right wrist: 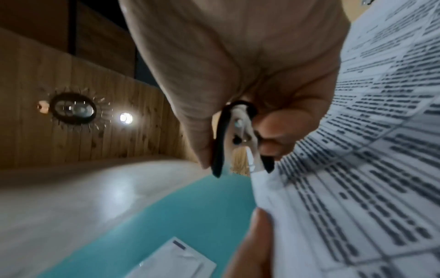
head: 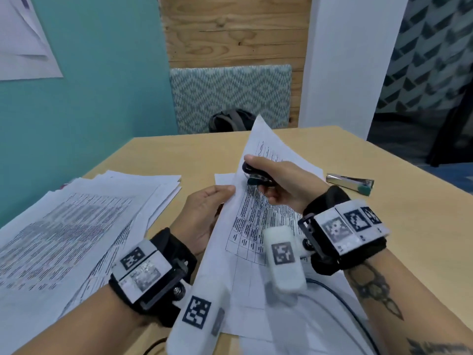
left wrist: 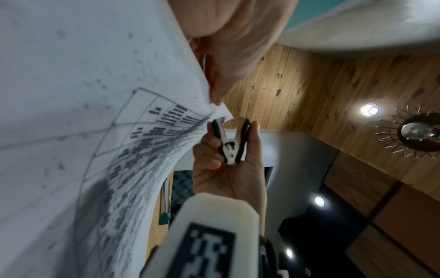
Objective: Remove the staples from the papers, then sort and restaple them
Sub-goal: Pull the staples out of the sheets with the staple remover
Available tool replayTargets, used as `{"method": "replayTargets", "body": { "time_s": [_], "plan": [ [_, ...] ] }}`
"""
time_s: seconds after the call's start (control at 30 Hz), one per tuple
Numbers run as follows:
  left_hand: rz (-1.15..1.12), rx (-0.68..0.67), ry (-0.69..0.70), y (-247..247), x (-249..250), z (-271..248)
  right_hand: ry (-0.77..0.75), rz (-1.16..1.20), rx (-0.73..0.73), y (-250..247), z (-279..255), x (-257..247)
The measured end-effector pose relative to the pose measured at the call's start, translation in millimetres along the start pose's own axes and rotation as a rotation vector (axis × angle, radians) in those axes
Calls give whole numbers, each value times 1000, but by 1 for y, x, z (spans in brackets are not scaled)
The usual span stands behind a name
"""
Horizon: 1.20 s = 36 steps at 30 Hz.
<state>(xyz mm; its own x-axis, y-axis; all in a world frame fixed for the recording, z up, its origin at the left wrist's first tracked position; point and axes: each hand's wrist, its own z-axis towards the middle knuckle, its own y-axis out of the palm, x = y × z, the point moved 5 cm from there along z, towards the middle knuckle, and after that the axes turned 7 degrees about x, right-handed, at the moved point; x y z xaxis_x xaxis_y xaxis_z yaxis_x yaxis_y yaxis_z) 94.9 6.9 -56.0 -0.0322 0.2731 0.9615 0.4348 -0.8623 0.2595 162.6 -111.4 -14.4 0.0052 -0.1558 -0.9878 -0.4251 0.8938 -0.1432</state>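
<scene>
In the middle of the frame my left hand (head: 204,213) pinches the printed papers (head: 256,221). My right hand (head: 279,183) squeezes the staple remover (head: 256,175) at their corner. I should bite the staple gently, so nothing tears.

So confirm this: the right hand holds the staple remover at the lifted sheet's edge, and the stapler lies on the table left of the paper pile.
Not quite. The right hand does hold the staple remover at the lifted sheet, but the stapler lies on the table to the right, beyond that hand, not left of the paper pile. The head view shows it.
</scene>
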Motion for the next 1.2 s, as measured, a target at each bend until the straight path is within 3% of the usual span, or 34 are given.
{"method": "replayTargets", "body": {
  "time_s": [0.23,0.73,1.2],
  "plan": [
    [83,7,47,-1,-2,-7,-36,-213,18,6,-6,9],
    [141,-47,5,0,-4,-14,-79,-236,21,8,-13,7],
    [166,19,7,-4,-4,-10,-61,-246,-7,13,-14,11]
  ]
}}
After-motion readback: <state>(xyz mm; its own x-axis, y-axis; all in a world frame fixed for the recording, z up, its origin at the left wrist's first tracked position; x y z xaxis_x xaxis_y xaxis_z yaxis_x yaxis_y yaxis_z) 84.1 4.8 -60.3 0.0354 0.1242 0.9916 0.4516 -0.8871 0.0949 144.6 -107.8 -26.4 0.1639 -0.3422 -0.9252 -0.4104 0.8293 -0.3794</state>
